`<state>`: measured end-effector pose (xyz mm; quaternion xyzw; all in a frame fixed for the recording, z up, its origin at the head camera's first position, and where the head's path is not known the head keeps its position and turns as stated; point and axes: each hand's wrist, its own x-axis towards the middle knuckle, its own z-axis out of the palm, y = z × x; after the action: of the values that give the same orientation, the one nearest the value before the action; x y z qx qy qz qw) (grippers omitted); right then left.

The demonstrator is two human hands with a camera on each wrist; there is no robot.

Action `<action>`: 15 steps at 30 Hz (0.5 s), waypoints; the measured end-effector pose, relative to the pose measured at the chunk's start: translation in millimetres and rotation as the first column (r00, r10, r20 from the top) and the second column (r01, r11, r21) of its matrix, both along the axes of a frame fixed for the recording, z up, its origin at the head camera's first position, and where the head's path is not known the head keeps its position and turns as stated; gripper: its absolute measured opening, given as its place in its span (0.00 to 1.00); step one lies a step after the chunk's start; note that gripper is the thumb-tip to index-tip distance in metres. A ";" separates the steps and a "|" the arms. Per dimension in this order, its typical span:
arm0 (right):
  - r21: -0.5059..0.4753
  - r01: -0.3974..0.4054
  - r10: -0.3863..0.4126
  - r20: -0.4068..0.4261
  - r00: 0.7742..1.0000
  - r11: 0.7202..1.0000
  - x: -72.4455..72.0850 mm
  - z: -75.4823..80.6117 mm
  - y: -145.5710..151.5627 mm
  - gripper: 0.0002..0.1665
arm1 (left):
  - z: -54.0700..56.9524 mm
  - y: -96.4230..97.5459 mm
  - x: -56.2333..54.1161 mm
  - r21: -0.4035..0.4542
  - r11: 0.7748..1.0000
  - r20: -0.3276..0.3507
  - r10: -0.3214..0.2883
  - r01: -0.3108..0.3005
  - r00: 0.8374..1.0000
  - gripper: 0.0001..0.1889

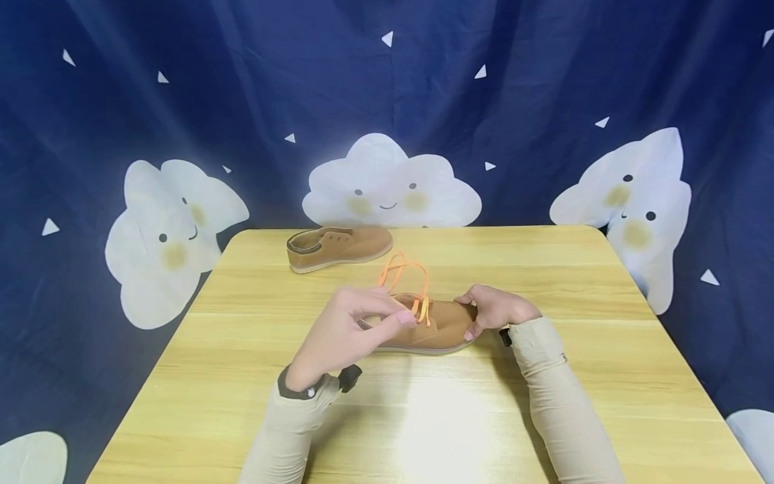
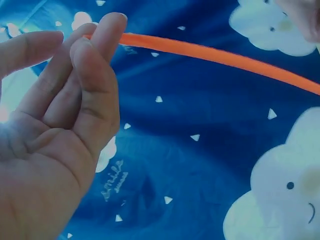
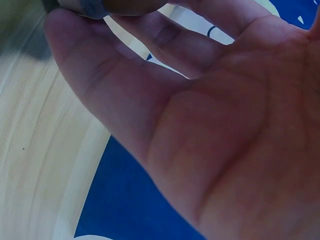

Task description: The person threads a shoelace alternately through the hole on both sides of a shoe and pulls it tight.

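A brown shoe (image 1: 447, 326) lies on the table with its toe to the right and an orange shoelace (image 1: 426, 282) at its eyelets. My left hand (image 1: 353, 329) is over the shoe's opening and hides part of it. In the left wrist view, its thumb and fingers pinch the shoelace (image 2: 215, 54), which stretches away to the right. My right hand (image 1: 498, 310) grips the shoe's toe, thumb on the near side and fingers on the far side. Only a bit of the shoe's sole edge (image 3: 92, 7) shows in the right wrist view.
A second brown shoe (image 1: 370, 243), with bare eyelets, stands near the far edge of the wooden table (image 1: 254, 323), toe to the right. Behind the table hangs a dark blue curtain (image 1: 254, 87) with cloud prints. A bright glare lies on the tabletop in front.
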<state>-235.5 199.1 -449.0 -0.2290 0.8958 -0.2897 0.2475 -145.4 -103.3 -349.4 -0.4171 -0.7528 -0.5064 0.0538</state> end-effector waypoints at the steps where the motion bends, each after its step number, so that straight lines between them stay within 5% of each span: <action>1: -0.002 -0.006 0.006 -0.002 1.000 1.000 -0.3 0.0 0.2 0.38 | 0.9 -1.0 1.0 0.003 1.000 0.005 -0.003 0.003 1.000 0.08; 7: -0.010 -0.019 0.018 -0.012 1.000 1.000 -1.3 -0.3 0.7 0.40 | 7.1 -8.3 5.3 -0.023 1.000 -0.024 0.006 -0.007 1.000 0.08; 11: -0.007 -0.004 0.004 -0.010 1.000 1.000 -0.5 0.4 0.2 0.42 | 6.8 -13.5 1.0 -0.106 0.993 -0.072 -0.064 0.056 0.995 0.15; 15: -0.004 0.007 -0.007 -0.002 1.000 1.000 0.1 0.5 0.1 0.43 | 0.4 -18.5 -7.1 -0.280 0.951 -0.042 -0.151 0.133 0.988 0.21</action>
<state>-235.4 199.2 -448.5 -0.2265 0.8962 -0.2923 0.2451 -152.5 -121.7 -348.9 -0.4894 -0.7819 -0.3857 -0.0176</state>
